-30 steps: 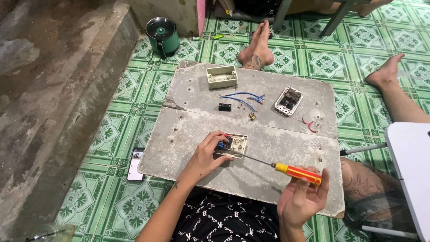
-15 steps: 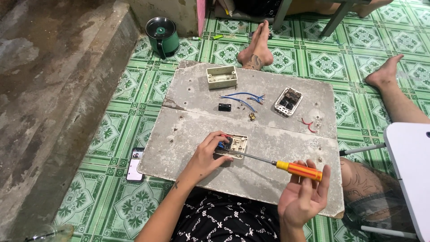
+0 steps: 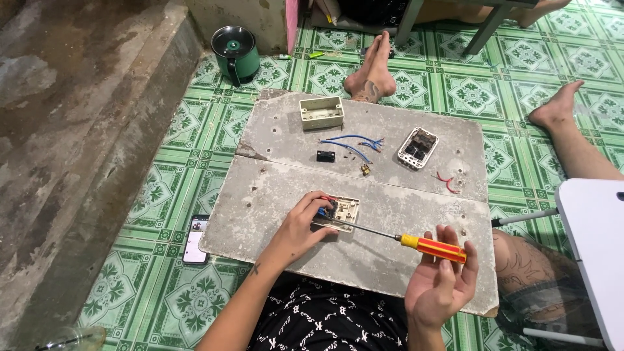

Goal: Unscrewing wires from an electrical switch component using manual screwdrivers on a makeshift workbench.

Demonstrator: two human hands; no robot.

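Observation:
My left hand (image 3: 300, 229) grips a small white switch module (image 3: 343, 211) on the grey board (image 3: 390, 188), fingers over its wired left end. My right hand (image 3: 441, 281) holds an orange-and-yellow screwdriver (image 3: 431, 247) by the handle. The long shaft runs left and its tip reaches the module beside my left fingers.
On the board lie a cream wall box (image 3: 321, 112), blue wires (image 3: 351, 144), a small black part (image 3: 325, 156), a white switch plate (image 3: 417, 147) and red wire bits (image 3: 446, 182). A phone (image 3: 195, 238) and green pot (image 3: 236, 52) sit on the tiles. Another person's feet (image 3: 372, 76) rest nearby.
My right hand has shifted slightly on the screwdriver handle, which tilts a little; my left hand stays on the module.

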